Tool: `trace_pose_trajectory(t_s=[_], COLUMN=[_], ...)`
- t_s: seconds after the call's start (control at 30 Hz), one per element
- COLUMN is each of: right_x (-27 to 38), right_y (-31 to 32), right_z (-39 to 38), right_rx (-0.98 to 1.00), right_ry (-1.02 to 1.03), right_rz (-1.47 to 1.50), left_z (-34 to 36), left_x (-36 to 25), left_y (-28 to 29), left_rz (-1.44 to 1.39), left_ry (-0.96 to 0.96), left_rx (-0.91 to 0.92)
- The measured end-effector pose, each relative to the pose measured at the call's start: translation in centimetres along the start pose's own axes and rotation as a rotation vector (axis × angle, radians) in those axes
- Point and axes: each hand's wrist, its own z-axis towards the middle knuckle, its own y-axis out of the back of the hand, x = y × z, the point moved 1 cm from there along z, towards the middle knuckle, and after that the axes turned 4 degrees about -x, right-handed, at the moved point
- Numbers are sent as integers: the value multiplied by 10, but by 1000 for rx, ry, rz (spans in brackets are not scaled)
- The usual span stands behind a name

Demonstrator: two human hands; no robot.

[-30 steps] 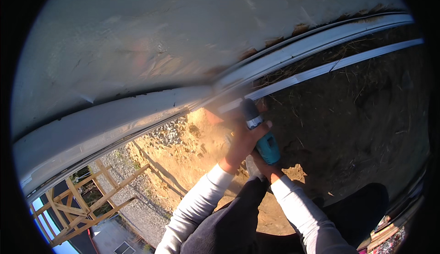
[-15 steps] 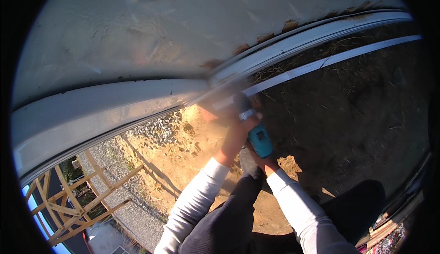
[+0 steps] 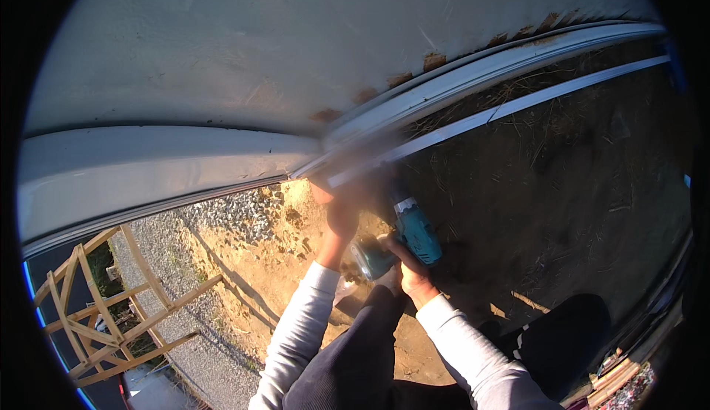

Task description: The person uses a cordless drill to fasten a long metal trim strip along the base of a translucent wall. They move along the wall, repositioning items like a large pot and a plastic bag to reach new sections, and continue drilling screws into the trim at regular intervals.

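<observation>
Outdoor construction site, right up against a building. Evidence: smooth grey wall [image 3: 214, 55] with pale trim [image 3: 163, 162] along its edge and brown smears [image 3: 434, 61] just above the trim; narrow white strip [image 3: 518, 104] running beside it over dark, bare soil [image 3: 532, 203]. Ground is unpaved: sunlit dirt, loose stones [image 3: 248, 215], a gravel band [image 3: 211, 358]. Open timber framework [image 3: 171, 309] stands off to the left, bare wood. Boards [image 3: 617, 382] lie at lower right. Teal power drill [image 3: 418, 236] in the worker's right hand [image 3: 411, 271] fits. Direct sun, hard shadows: open air.
</observation>
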Motion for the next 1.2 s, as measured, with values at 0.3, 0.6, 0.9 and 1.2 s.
trace_pose_trajectory(t_s=[0.3, 0.6, 0.9, 1.2], right_x=[157, 326, 289, 281], right_y=[30, 53, 91, 52], right_z=[-9, -106, -123, -113], right_rx=[-9, -182, -317, -367], right_ry=[-30, 35, -223, -285], right_rz=[423, 251, 171, -34], left_z=[-89, -156, -110, -132], left_x=[-7, -32, -31, 48], left_y=[96, 77, 15, -36], left_rz=[501, 68, 123, 329], left_ry=[163, 372, 263, -47], left_rx=[-93, 125, 456, 587])
